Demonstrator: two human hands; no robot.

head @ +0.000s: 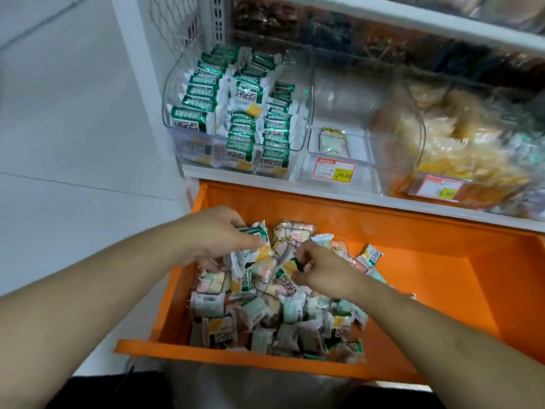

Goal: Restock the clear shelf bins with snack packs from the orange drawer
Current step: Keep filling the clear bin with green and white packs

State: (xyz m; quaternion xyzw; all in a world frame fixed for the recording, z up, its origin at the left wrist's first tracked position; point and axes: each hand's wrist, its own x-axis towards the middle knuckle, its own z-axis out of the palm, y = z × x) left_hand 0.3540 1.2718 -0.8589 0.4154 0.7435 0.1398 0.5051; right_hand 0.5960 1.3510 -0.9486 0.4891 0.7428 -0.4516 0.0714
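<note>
Grey wall (73, 113) fills my left side, white wire mesh (174, 22) upper left, price tags (334, 169) and (439, 188) centre-right.

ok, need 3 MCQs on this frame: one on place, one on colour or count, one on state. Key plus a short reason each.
1. Where are both hands?
A. middle bin
B. orange drawer
C. top shelf

2. What colour bands the packs in the left bin?
A. green
B. red
C. blue

3. How full is the middle bin?
A. packed
B. half full
C. nearly empty

Key: B, the left hand and right hand are over packs in the orange drawer; A, the left bin holds green-and-white packs; C, the middle bin shows one pack.
</note>
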